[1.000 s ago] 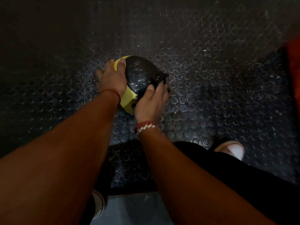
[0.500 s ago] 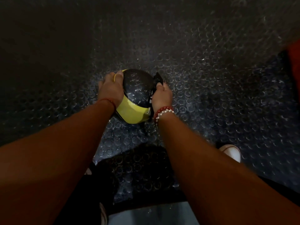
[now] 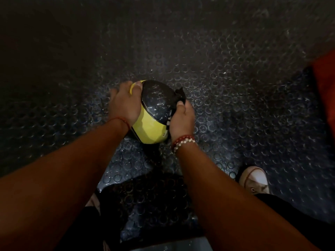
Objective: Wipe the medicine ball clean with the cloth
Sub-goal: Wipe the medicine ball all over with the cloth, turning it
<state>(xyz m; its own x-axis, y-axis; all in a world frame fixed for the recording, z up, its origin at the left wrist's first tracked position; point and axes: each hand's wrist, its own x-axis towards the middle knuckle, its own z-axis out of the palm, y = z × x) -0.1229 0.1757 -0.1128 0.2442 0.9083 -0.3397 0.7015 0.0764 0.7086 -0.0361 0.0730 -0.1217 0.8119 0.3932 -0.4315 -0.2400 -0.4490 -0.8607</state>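
Note:
A yellow and black medicine ball [image 3: 154,113] sits on the dark studded rubber floor, its black panel glistening. My left hand [image 3: 125,104] cups the ball's left side, thumb over the top edge. My right hand [image 3: 181,118] grips a dark cloth [image 3: 178,97] and holds it against the ball's right side. A bunched end of the cloth sticks up above my thumb; the part under my palm is hidden.
The rubber floor [image 3: 226,87] spreads all around the ball. My white shoe [image 3: 253,178] stands at the lower right, and the other shoe shows partly at the bottom. A red object [image 3: 326,84] lies at the right edge.
My right hand with the cloth has slid from the ball's near front round to its right side. The left hand has kept its hold on the left side.

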